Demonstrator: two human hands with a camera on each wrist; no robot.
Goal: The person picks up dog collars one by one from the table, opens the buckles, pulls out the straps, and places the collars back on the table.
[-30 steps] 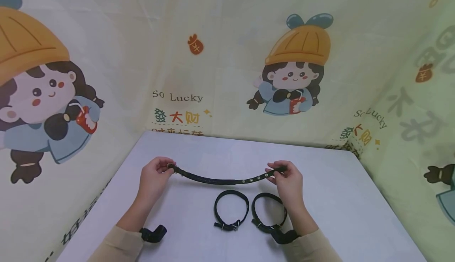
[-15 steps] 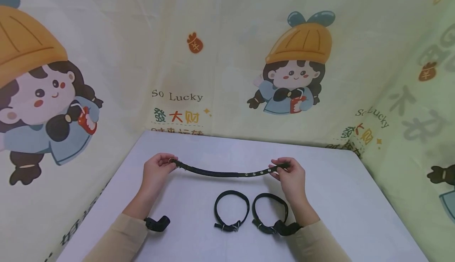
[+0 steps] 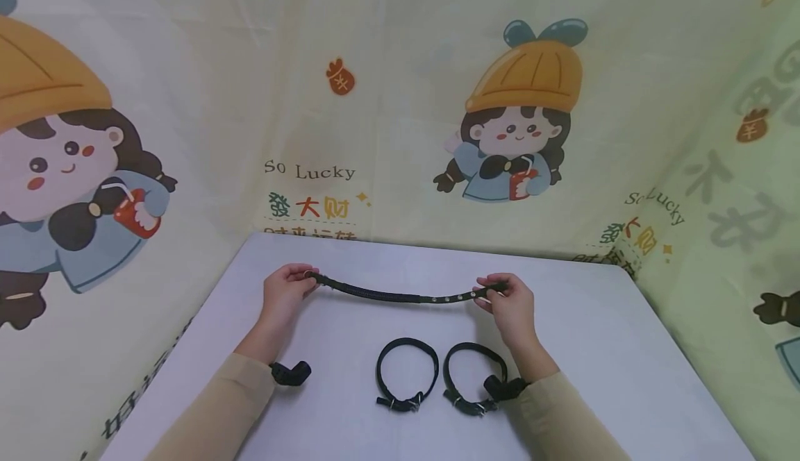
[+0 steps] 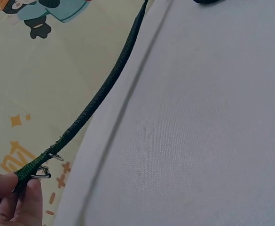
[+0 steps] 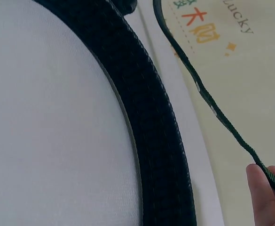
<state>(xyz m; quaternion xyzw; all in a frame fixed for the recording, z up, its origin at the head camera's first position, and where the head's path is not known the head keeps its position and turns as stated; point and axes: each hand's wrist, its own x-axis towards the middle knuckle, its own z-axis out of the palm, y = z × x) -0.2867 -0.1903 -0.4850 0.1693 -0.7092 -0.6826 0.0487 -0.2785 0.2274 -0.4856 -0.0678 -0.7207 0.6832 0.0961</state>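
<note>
A dark collar (image 3: 387, 297), unbuckled, with a padded middle and metal eyelets along its right part, sags between both hands above the table. My left hand (image 3: 284, 299) pinches its buckle end; the metal buckle (image 4: 42, 173) shows just beyond the fingertips in the left wrist view. The eyelet end is pinched by my right hand (image 3: 514, 308), its tip partly hidden by the fingers. Nearer to me lie two buckled collars, one left (image 3: 407, 375) and one right (image 3: 476, 378), each closed into a ring. The right one is partly covered by the wrist camera.
The white table (image 3: 350, 419) carries the two rings. A patterned cloth (image 3: 400, 100) rises behind it and along both sides. Black wrist cameras, left (image 3: 291, 373) and right (image 3: 505, 387), sit on the inner sides of the wrists.
Both hands have moved up and away from me with the collar, the left hand also a little to the right. The two rings on the table stay in place.
</note>
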